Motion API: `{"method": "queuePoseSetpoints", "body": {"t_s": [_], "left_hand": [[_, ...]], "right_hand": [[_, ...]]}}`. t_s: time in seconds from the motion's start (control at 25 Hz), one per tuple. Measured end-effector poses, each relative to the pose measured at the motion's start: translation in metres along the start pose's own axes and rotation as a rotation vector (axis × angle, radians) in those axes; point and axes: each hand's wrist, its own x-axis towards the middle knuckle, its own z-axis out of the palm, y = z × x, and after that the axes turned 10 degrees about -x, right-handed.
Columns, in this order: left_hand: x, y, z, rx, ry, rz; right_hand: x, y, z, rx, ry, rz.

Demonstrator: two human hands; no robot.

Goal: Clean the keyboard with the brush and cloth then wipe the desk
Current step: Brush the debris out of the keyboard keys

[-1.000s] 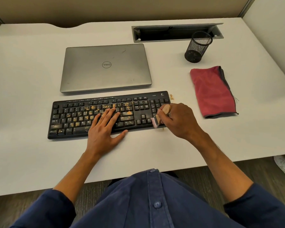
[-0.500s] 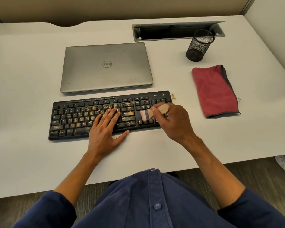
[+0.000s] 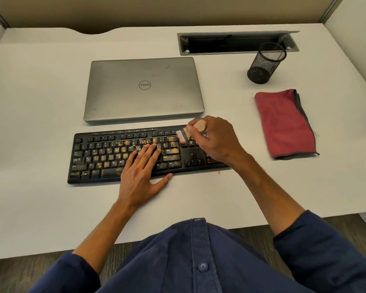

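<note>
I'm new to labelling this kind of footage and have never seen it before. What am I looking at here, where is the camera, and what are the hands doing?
There is no machine here: a person wears a wide-angle camera on the head, looking forward and down, so you see their own arms and dark blue shirt. On the white desk lies a black keyboard speckled with yellowish crumbs. The left hand rests flat on its keys, fingers straight. The right hand grips a small wooden-handled brush, its bristles at the keyboard's upper right keys. Behind the keyboard lies a closed silver Dell laptop. To the right lie a folded red cloth, untouched, and a black mesh pen cup, in front of an open cable tray set into the desk.
</note>
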Motion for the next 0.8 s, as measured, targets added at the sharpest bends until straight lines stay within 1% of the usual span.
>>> {"method": "queuePoseSetpoints", "body": {"t_s": [0.04, 0.08, 0.16, 0.2, 0.28, 0.32, 0.4, 0.48, 0.56, 0.6, 0.68, 0.76, 0.8], "left_hand": [[0.0, 0.0, 0.0, 0.0, 0.001, -0.002], [0.0, 0.0, 0.0, -0.001, 0.0, -0.004], [0.001, 0.0, 0.0, -0.002, -0.002, -0.003], [0.002, 0.001, 0.0, -0.001, -0.003, -0.001], [0.001, 0.001, -0.001, 0.004, -0.006, -0.005], [0.001, 0.002, -0.001, 0.005, -0.009, -0.01], [0.001, 0.002, -0.001, 0.001, -0.02, -0.015], [0.001, 0.001, -0.003, -0.003, -0.032, -0.013], [0.001, 0.0, -0.005, -0.009, -0.049, -0.006], [0.001, -0.001, -0.006, -0.012, -0.055, -0.004], [-0.003, -0.004, -0.01, -0.017, -0.049, -0.005], [-0.007, -0.01, -0.015, -0.013, -0.03, -0.009], [-0.01, -0.014, -0.018, -0.005, -0.02, -0.017]], "right_hand": [[0.002, -0.001, 0.001, 0.063, -0.024, 0.002], [0.003, -0.003, 0.002, 0.112, -0.086, -0.001], [0.006, -0.006, 0.004, 0.099, -0.196, -0.008], [0.009, -0.005, 0.004, 0.053, -0.2, -0.004], [0.016, -0.005, 0.002, -0.034, -0.152, -0.008], [0.018, -0.005, 0.001, -0.039, -0.151, -0.024], [0.021, -0.008, 0.0, -0.01, -0.231, -0.051], [0.028, -0.009, -0.001, -0.068, -0.288, -0.065], [0.037, -0.008, -0.001, -0.164, -0.227, -0.059], [0.04, -0.008, -0.002, -0.144, -0.208, -0.057], [0.044, -0.013, -0.001, -0.042, -0.252, -0.071], [0.046, -0.017, 0.001, -0.095, -0.301, -0.093], [0.048, -0.017, 0.002, -0.159, -0.282, -0.095]]}}
